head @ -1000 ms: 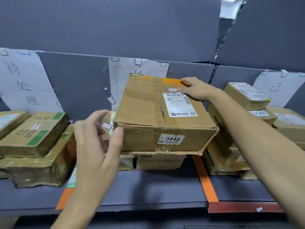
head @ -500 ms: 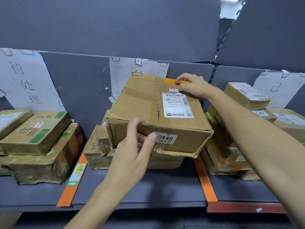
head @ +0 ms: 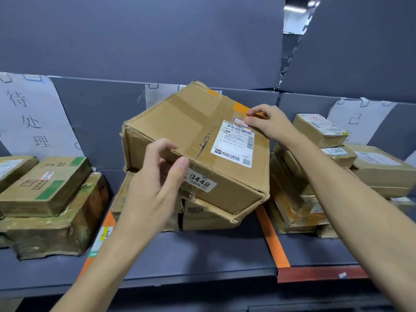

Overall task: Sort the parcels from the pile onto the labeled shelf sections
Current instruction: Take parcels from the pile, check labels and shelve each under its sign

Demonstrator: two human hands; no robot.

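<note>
The large cardboard box marked 0448 sits in the middle section of the shelf, tilted and skewed, its left end raised and its near right corner dipping toward the orange tape strip. It rests on the smaller parcels underneath. The left hand grips the near long edge, fingers curled onto the top face and thumb pressed on the front face just beside the 0448 sticker. The right hand holds the far right edge, its fingers bent over the orange tape on top, close to the shipping label. To the left, beyond a second orange strip, a flat box with green patches lies on a film-wrapped parcel, below a paper sign with handwritten characters. To the right, a stack of boxes stands just beside the tilted box's right end, hemming it in on that side, with another paper sign on the back wall. A third sheet is mostly hidden behind the box. Bare shelf surface lies in front of the middle parcels, up to the front lip, where a red edge strip begins on the right. Above the box the dark back panel is unobstructed.
</note>
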